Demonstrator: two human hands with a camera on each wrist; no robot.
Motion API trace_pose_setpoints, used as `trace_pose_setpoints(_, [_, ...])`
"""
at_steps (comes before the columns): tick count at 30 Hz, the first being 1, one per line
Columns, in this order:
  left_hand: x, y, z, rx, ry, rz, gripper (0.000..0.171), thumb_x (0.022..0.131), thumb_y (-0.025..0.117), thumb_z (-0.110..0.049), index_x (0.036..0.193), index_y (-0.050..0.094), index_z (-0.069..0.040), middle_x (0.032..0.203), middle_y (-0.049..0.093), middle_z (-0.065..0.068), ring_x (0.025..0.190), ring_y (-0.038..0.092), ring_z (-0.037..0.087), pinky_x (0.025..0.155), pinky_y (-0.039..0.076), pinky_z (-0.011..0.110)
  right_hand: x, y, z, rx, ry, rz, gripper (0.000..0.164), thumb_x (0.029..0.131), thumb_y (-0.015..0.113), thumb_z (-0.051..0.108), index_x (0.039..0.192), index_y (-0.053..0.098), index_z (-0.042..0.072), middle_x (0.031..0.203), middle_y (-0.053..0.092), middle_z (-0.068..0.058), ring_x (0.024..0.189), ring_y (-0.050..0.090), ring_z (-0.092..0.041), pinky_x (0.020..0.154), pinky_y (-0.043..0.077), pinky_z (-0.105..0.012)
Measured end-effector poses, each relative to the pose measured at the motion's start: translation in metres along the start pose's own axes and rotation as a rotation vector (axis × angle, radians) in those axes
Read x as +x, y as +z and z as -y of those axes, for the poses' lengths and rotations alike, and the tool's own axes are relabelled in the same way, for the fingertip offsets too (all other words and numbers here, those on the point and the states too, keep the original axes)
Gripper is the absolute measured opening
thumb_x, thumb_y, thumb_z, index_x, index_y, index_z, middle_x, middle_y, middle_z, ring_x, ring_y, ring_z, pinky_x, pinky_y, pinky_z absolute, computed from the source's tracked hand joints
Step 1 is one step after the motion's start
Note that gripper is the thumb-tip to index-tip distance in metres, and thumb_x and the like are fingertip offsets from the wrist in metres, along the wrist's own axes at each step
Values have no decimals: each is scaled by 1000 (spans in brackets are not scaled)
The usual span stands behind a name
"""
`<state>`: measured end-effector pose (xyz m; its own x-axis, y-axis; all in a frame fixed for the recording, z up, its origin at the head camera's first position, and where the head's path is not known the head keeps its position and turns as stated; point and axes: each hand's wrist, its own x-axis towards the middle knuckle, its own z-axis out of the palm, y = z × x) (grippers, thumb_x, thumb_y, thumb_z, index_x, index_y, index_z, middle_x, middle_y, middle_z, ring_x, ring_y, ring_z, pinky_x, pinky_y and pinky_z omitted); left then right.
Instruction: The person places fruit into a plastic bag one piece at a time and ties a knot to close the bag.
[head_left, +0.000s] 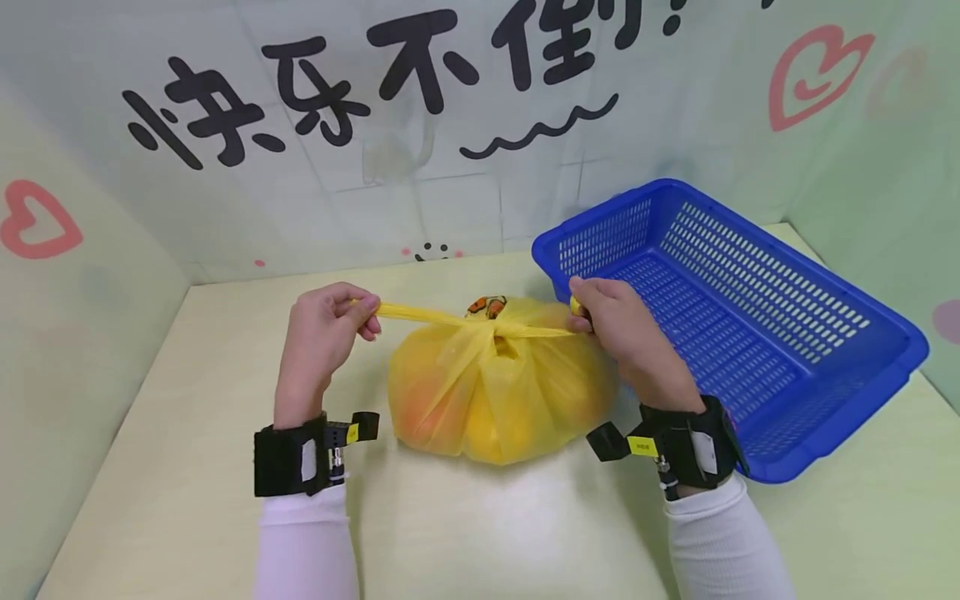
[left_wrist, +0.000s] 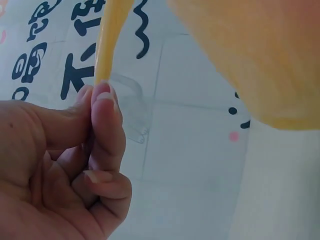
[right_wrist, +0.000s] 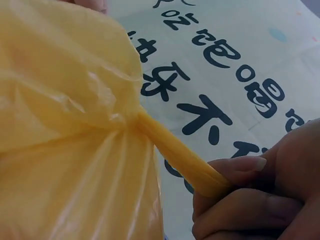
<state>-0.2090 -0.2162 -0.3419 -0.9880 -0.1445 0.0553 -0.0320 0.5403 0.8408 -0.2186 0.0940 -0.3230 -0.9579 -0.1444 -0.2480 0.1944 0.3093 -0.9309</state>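
A yellow plastic bag (head_left: 502, 400), filled with rounded orange and yellow things seen dimly through it, sits on the table. Its top is gathered into a twisted crossing or knot at the middle. My left hand (head_left: 322, 337) pinches one handle of the bag between thumb and fingers, and that handle stretches out to the left. On the other side my right hand (head_left: 626, 329) grips the opposite handle, which is pulled taut to the right. In the right wrist view the twisted handle (right_wrist: 185, 157) runs into the curled fingers. What exactly the bag contains is hidden.
A blue plastic basket (head_left: 757, 325) with slotted walls stands at the right, close behind my right hand. The pale table (head_left: 202, 500) meets a printed wall covering (head_left: 420, 208) at the back. An orange patterned thing (head_left: 487, 307) shows just behind the bag's gathered top.
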Motion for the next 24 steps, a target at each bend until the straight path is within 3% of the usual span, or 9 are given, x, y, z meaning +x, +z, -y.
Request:
trace_pose_setpoints(7, [7, 1, 15, 17, -119, -26, 26, 98, 61, -20, 111, 69, 1, 76, 68, 5, 62, 61, 8, 62, 50, 16, 3, 2, -6, -311, 64, 97, 38, 108, 33, 28, 77, 44, 8, 64, 40, 0, 67, 42, -18, 68, 34, -30])
trace_pose_setpoints(16, [18, 12, 26, 77, -142, -117, 24, 99, 60, -22, 110, 70, -3, 84, 68, 13, 65, 59, 15, 61, 50, 16, 0, 5, -6, -625, -30, 100, 39, 105, 34, 23, 69, 44, 12, 66, 41, -2, 59, 39, -18, 56, 33, -28])
trace_pose_setpoints(24, [21, 18, 31, 119, -113, -196, 24, 98, 61, -21, 108, 72, -2, 83, 70, 17, 66, 62, 22, 56, 46, 18, 2, 6, -7, -743, -102, 106, 36, 102, 33, 17, 68, 42, 12, 70, 36, -4, 63, 40, -21, 57, 32, -29])
